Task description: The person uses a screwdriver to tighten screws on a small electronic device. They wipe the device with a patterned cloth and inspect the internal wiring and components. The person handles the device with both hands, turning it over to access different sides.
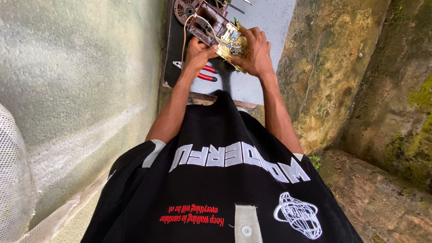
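Note:
My left hand [198, 50] grips the lower left side of a brown plastic appliance housing [204, 20] with white wires running out of it. A yellowish circuit board [231, 42] hangs at the housing's right side, and my right hand [254, 51] is closed around it. Both hands hold the assembly above a grey work surface [265, 18]. Red-handled pliers [206, 73] lie on that surface just below my left hand.
A round brown perforated part [184, 9] lies at the top left of the surface. A pale plastered wall [76, 90] stands to the left. Mossy stone [360, 90] rises to the right. My black shirt [225, 189] fills the lower view.

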